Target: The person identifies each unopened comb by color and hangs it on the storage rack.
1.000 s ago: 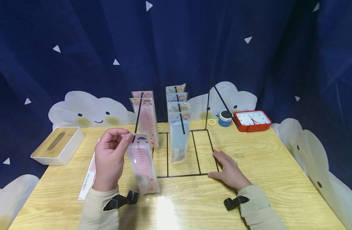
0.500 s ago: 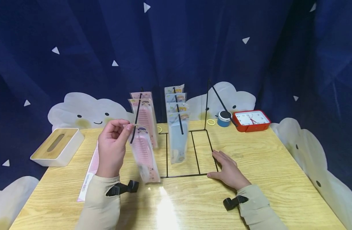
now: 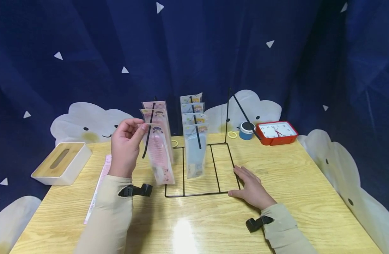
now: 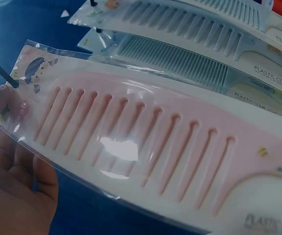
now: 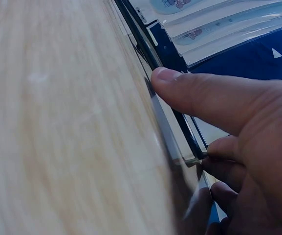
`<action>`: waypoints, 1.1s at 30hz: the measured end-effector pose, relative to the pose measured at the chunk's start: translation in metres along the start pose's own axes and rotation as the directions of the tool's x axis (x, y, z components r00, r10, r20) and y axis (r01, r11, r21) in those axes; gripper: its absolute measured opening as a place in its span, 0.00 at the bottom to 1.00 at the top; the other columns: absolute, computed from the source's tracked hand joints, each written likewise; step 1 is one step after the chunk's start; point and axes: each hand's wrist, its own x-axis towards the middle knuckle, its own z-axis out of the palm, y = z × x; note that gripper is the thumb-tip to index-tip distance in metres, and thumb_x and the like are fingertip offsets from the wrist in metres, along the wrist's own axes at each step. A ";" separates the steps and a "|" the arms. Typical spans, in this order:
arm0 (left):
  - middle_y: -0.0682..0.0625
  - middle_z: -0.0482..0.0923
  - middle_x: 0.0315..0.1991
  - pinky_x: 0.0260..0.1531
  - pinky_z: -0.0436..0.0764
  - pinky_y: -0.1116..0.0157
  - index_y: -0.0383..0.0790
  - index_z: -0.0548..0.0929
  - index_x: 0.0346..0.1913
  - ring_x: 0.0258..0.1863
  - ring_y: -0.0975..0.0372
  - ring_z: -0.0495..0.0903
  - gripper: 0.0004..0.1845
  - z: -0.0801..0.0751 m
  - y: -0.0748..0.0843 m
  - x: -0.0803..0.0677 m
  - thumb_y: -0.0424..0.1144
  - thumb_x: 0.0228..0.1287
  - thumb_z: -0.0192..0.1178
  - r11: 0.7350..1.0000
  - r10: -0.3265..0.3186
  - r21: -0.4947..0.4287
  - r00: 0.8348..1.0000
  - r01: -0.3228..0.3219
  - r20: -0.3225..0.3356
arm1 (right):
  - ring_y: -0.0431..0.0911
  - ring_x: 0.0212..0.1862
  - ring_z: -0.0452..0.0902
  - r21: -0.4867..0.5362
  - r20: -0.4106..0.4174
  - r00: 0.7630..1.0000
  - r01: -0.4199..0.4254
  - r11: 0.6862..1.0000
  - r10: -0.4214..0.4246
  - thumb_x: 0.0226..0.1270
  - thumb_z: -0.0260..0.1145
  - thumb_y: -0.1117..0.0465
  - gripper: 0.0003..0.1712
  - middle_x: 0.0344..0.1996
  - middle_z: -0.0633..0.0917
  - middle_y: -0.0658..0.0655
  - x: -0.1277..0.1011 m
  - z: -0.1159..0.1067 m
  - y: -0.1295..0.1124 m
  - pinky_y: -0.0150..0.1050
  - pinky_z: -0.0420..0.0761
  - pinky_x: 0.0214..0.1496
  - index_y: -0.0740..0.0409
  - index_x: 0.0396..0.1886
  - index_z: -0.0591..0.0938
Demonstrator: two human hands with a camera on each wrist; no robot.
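Left hand (image 3: pixel 126 148) is pinching the pink comb pack (image 3: pixel 159 155) by its top, at the left peg (image 3: pixel 147 141) — hanging step. Right hand (image 3: pixel 249 187) is lying spread, steadying the rack (image 3: pixel 224 165) on the desk (image 3: pixel 277 211). Next — likely threading the pack's hole onto the peg.

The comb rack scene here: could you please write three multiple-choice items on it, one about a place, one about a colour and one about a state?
1. Where does the red clock stand?
A. at the table's far right
B. beside the tissue box
C. under the rack

2. What colour is the packaged comb that the left hand pinches?
A. blue
B. pink
C. green

3. How does the right hand lie?
A. curled round a comb
B. raised in the air
C. flat on the table at the wire rack's base

Answers: 1 A, the clock sits at the far right edge; 2 B, the left wrist view shows pink teeth; 3 C, its fingers lie against the frame's corner.
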 end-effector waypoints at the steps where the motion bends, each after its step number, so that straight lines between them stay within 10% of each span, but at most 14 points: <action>1: 0.52 0.77 0.32 0.32 0.73 0.72 0.43 0.82 0.42 0.31 0.64 0.73 0.04 0.000 -0.001 0.002 0.32 0.67 0.65 1.000 -0.004 -0.006 1.000 0.004 -0.002 | 0.62 0.77 0.49 0.001 0.001 1.000 -0.001 1.000 0.001 0.54 0.79 0.47 0.56 0.76 0.62 0.64 0.000 0.000 0.000 0.65 0.47 0.72 0.66 0.76 0.63; 14: 0.52 0.84 0.39 0.37 0.73 0.69 0.40 0.83 0.42 0.38 0.62 0.81 0.04 -0.023 -0.007 0.011 0.29 0.69 0.62 0.995 -0.004 -0.102 0.999 0.001 -0.034 | 0.62 0.78 0.48 0.002 -0.002 1.000 0.001 1.000 -0.001 0.54 0.79 0.47 0.56 0.76 0.62 0.64 0.001 -0.001 -0.003 0.65 0.46 0.72 0.66 0.75 0.63; 22: 0.49 0.84 0.39 0.36 0.73 0.69 0.35 0.81 0.42 0.39 0.61 0.82 0.03 -0.055 -0.030 0.012 0.28 0.69 0.61 0.991 -0.114 -0.089 0.987 0.104 -0.112 | 0.62 0.78 0.48 0.001 0.001 1.000 -0.003 1.000 0.003 0.54 0.79 0.48 0.55 0.76 0.62 0.64 0.001 0.000 0.000 0.64 0.46 0.72 0.66 0.75 0.63; 33: 0.55 0.79 0.49 0.53 0.71 0.74 0.36 0.78 0.52 0.51 0.67 0.75 0.09 -0.109 -0.098 -0.003 0.34 0.74 0.57 0.906 -0.380 0.125 0.907 0.405 -0.183 | 0.63 0.77 0.49 0.006 -0.002 1.000 0.005 1.000 -0.005 0.55 0.79 0.47 0.56 0.76 0.63 0.64 0.000 -0.001 -0.002 0.65 0.46 0.72 0.67 0.75 0.63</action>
